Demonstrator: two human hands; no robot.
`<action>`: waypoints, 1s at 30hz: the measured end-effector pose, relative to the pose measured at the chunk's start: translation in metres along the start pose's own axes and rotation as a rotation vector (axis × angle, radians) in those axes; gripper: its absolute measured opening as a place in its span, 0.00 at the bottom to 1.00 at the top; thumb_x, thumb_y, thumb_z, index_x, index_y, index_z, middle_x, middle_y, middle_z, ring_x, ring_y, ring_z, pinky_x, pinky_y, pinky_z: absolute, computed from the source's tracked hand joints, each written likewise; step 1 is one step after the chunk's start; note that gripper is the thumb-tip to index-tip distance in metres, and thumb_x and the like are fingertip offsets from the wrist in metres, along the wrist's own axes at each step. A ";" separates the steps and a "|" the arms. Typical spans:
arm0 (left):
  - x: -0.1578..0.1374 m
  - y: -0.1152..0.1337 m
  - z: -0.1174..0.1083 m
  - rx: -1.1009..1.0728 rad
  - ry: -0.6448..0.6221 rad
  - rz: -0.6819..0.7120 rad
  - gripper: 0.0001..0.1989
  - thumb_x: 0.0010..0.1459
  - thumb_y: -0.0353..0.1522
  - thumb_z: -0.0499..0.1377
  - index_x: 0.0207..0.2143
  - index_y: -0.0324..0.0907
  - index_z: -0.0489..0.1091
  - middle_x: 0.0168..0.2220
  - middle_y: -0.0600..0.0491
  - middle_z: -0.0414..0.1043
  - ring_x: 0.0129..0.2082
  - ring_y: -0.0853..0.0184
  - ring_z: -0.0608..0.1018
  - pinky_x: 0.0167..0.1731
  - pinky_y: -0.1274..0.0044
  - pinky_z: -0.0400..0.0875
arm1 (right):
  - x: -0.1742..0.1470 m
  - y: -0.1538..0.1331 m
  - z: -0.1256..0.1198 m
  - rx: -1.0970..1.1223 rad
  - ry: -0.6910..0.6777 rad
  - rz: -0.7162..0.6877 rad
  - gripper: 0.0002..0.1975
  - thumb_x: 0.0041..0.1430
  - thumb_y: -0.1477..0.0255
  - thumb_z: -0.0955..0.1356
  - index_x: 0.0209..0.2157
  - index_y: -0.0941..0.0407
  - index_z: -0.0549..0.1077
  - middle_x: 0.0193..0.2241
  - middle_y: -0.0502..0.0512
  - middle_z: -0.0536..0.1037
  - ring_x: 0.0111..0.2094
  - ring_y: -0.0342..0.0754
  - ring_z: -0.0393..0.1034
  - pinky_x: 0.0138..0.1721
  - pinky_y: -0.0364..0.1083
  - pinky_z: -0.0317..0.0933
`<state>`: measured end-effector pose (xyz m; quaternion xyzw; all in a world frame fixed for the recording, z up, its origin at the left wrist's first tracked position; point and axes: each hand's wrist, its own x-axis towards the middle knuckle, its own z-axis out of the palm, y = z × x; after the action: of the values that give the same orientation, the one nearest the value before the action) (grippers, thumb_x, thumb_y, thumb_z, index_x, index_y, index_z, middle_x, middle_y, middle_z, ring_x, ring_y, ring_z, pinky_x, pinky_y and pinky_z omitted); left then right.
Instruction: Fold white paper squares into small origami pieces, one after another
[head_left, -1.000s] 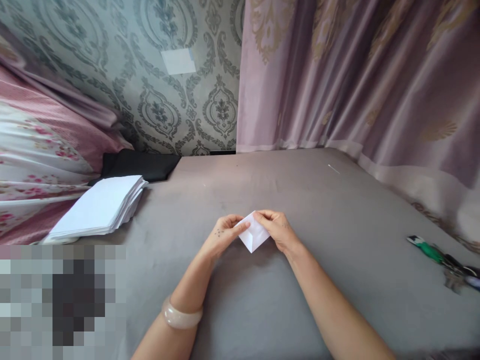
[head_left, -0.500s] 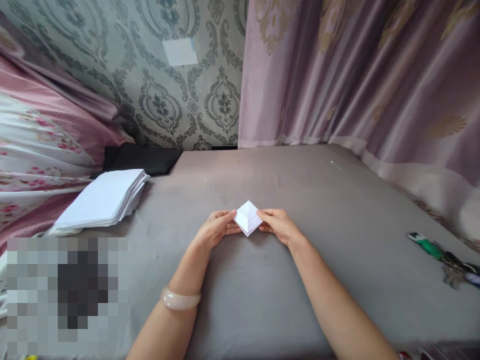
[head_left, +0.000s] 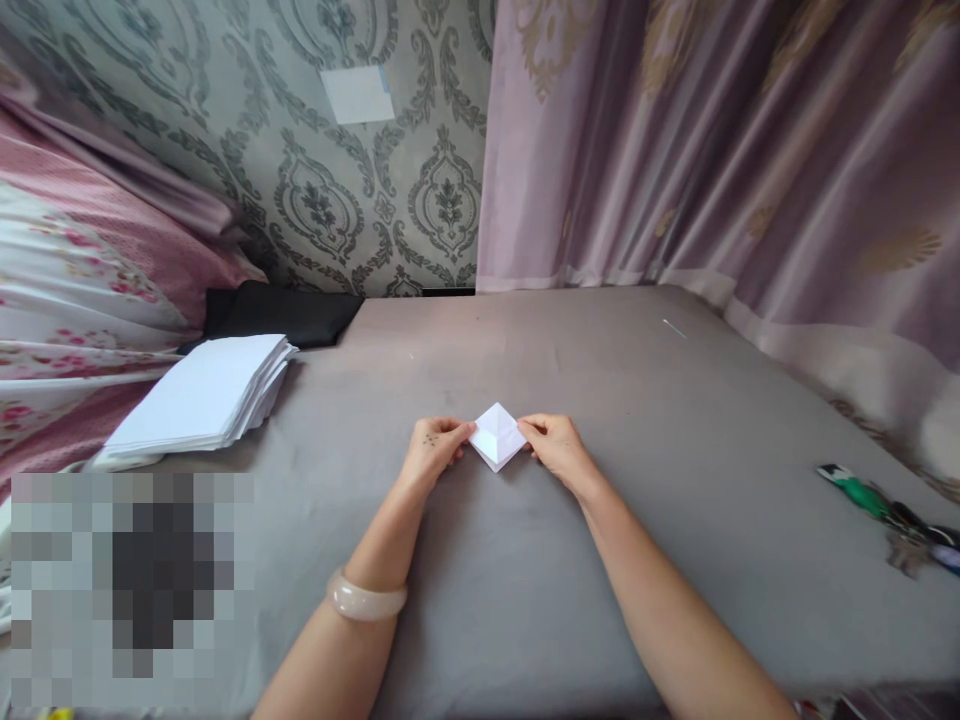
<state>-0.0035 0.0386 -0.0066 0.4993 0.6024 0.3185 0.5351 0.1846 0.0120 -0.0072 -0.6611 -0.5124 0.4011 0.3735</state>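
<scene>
A small white folded paper (head_left: 498, 437), diamond-shaped with crease lines meeting near its middle, is held just above the grey cloth. My left hand (head_left: 437, 446) pinches its left corner between thumb and fingers. At the opposite corner, my right hand (head_left: 553, 443) grips the paper the same way. The fingers beneath the paper are partly hidden. A pale bangle (head_left: 367, 598) circles my left forearm.
A stack of white paper (head_left: 202, 392) lies at the left, before a black folded item (head_left: 292, 315). Keys with a green tag (head_left: 859, 494) rest at the right on the grey cloth (head_left: 525, 590). Curtains (head_left: 630, 140) hang behind.
The fingers of both hands have curled in under the paper, tightening into pinches at its side corners. The paper stays in nearly the same place.
</scene>
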 end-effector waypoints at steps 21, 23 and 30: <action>0.002 -0.008 0.006 0.766 0.061 0.640 0.08 0.58 0.26 0.52 0.37 0.41 0.69 0.38 0.48 0.70 0.39 0.63 0.72 0.39 0.74 0.67 | 0.000 0.007 0.010 -0.521 0.047 -0.482 0.14 0.57 0.82 0.60 0.38 0.56 0.73 0.38 0.56 0.73 0.42 0.47 0.67 0.45 0.44 0.60; 0.006 -0.012 0.007 0.753 -0.006 0.747 0.11 0.59 0.25 0.48 0.37 0.41 0.70 0.38 0.47 0.70 0.41 0.63 0.71 0.42 0.73 0.66 | 0.000 0.007 0.010 -0.480 0.006 -0.510 0.16 0.55 0.84 0.59 0.36 0.56 0.74 0.37 0.55 0.74 0.42 0.45 0.68 0.47 0.44 0.60; 0.004 -0.014 0.005 0.619 -0.073 0.711 0.07 0.58 0.30 0.55 0.37 0.39 0.71 0.39 0.46 0.68 0.39 0.63 0.71 0.43 0.70 0.67 | -0.003 0.006 0.013 -0.433 0.036 -0.409 0.09 0.56 0.69 0.66 0.36 0.57 0.75 0.36 0.55 0.73 0.38 0.46 0.69 0.45 0.45 0.61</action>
<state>-0.0023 0.0379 -0.0217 0.8217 0.4414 0.2696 0.2395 0.1745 0.0086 -0.0170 -0.6154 -0.7020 0.1870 0.3059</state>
